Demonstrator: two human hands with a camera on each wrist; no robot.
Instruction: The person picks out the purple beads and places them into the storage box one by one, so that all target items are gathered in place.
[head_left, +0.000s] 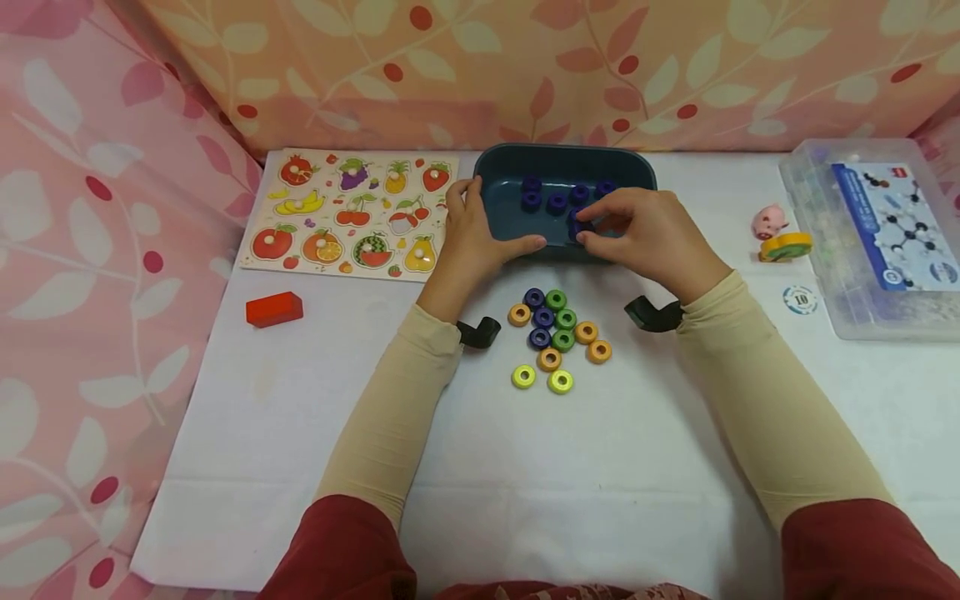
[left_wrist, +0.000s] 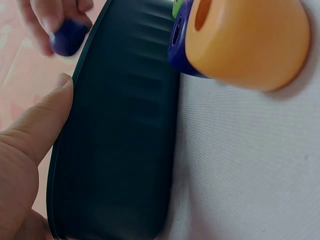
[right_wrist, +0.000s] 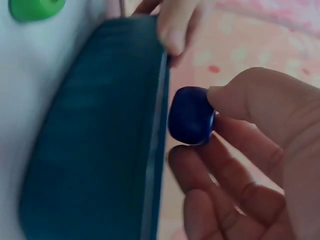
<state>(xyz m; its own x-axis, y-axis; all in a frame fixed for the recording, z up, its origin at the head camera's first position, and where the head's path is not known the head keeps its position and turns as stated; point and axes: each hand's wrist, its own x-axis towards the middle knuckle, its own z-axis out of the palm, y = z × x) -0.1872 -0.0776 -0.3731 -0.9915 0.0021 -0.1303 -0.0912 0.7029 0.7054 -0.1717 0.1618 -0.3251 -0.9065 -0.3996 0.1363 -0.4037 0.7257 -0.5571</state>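
Observation:
A dark teal tub [head_left: 491, 158] stands at the back of the table, with several dark blue ring beads [head_left: 557, 202] inside. My left hand [head_left: 474, 242] holds its front left corner, the thumb along the front rim and the fingers at the left side. Between thumb and fingertips my right hand [head_left: 648, 237] pinches one dark blue bead [right_wrist: 191, 116], just over the tub's front rim. In front of the tub lie loose ring beads: blue [head_left: 539, 338], green [head_left: 566, 319], orange [head_left: 599, 352] and yellow [head_left: 560, 382]. The left wrist view shows an orange bead [left_wrist: 250, 45] up close.
A fruit peg puzzle [head_left: 345, 212] lies left of the tub, with a red block [head_left: 273, 309] in front of it. To the right are a pink pig toy [head_left: 768, 222], a yellow-green piece [head_left: 786, 247], a round chip [head_left: 800, 299] and a clear plastic case [head_left: 862, 317].

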